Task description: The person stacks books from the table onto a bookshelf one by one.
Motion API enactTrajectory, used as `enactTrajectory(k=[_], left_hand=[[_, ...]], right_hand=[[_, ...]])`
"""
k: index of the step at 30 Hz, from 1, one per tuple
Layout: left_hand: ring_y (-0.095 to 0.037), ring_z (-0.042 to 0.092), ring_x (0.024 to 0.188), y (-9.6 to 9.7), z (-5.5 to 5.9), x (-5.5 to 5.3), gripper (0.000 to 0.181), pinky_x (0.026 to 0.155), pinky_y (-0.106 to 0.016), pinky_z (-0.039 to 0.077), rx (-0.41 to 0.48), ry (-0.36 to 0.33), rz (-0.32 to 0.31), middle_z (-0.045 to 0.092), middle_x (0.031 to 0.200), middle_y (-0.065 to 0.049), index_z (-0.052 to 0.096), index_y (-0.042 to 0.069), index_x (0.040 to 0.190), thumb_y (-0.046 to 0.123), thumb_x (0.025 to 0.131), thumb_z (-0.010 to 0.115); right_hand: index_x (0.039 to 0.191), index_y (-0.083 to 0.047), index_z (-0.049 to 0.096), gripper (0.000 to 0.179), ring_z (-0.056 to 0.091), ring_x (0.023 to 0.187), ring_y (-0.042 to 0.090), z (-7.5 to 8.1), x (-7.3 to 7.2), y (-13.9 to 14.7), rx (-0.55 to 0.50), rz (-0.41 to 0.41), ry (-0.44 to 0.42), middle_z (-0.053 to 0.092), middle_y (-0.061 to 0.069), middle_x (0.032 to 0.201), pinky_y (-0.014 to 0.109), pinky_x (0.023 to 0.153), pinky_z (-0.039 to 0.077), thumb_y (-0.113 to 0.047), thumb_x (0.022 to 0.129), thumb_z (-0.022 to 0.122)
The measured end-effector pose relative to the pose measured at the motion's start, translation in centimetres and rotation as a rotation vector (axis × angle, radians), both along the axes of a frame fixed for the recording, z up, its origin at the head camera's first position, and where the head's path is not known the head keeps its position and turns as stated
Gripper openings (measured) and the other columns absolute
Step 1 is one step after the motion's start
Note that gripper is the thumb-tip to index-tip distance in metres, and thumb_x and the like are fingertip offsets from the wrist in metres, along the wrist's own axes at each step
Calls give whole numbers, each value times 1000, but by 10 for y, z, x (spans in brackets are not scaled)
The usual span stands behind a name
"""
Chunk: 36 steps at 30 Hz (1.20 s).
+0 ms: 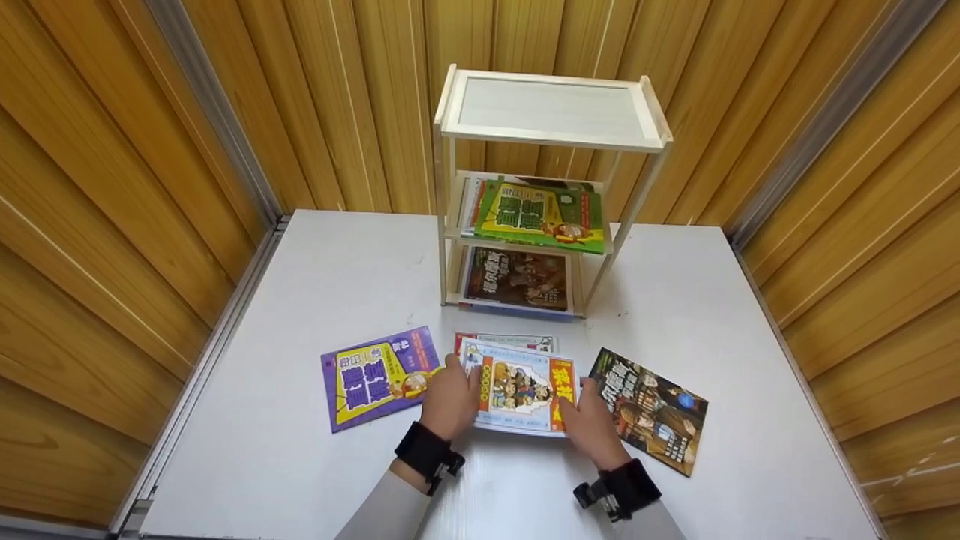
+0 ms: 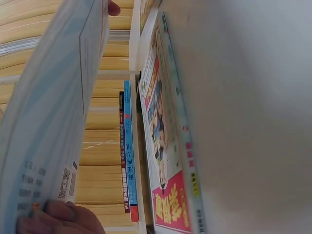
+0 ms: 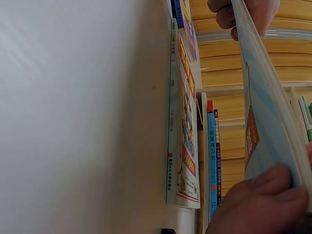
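A light-blue picture book [image 1: 521, 386] with orange title strips is held between both hands, raised off the table. My left hand [image 1: 450, 397] grips its left edge, thumb on the cover, and my right hand [image 1: 590, 424] grips the right edge. Fingers [image 2: 61, 217] curl under its back cover in the left wrist view. Below it another comic-style book [image 3: 187, 122], with a red title block, lies flat on the table; the held one mostly covers it in the head view. A purple book [image 1: 382, 375] lies beside my left hand, a dark book [image 1: 656, 412] beside my right.
Behind the books stands a pale wooden shelf rack [image 1: 555, 142]. Its middle shelf carries a green book [image 1: 540, 214] on top of others; a dark brown book [image 1: 517, 279] lies over a blue one on the bottom shelf. Wood-patterned walls [image 1: 360, 105] enclose the white table [image 1: 247, 450].
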State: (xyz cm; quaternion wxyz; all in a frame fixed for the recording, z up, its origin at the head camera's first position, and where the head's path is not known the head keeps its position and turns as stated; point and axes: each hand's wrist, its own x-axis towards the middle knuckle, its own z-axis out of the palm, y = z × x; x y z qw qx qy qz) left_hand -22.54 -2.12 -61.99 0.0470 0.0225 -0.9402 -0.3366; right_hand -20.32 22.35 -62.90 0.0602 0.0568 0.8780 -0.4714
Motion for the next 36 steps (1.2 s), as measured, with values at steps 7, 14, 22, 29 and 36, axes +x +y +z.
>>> enactTrajectory(k=[7, 14, 22, 29, 36], left_hand=[[-34, 70, 67, -4, 7, -49, 57, 63, -47, 60, -161, 101, -78, 68, 76, -19, 52, -17, 128, 36, 110, 55], [-38, 73, 78, -1, 24, -113, 63, 75, -49, 62, -135, 45, -114, 71, 85, -23, 43, -23, 142, 33, 113, 48], [-36, 70, 107, 19, 48, -175, 40, 98, -42, 57, -540, 64, -252, 66, 128, -29, 60, -18, 127, 14, 103, 57], [-36, 70, 115, 29, 52, -202, 40, 100, -40, 57, -598, 100, -262, 61, 141, -33, 61, -20, 129, 12, 107, 52], [-34, 69, 115, 23, 59, -210, 31, 100, -41, 57, -587, 132, -242, 72, 125, -21, 72, -7, 118, 13, 108, 52]], right_hand=[[151, 3, 34, 51, 59, 74, 16, 15, -56, 5, -187, 26, -45, 61, 21, 113, 29, 64, 52, -8, 102, 46], [149, 5, 40, 49, 64, 102, 30, 30, -119, 3, -78, -4, 45, 61, 29, 133, 32, 78, 52, -12, 103, 45], [144, 17, 39, 54, 55, 115, 41, 47, -164, 1, 40, -41, 54, 55, 37, 137, 52, 101, 47, -7, 96, 46], [148, 19, 33, 57, 49, 136, 46, 62, -181, -1, 17, -83, 70, 46, 39, 148, 54, 114, 42, -11, 101, 47], [145, 18, 37, 51, 53, 120, 43, 71, -190, -9, 48, -88, 158, 51, 36, 139, 51, 105, 45, -7, 102, 46]])
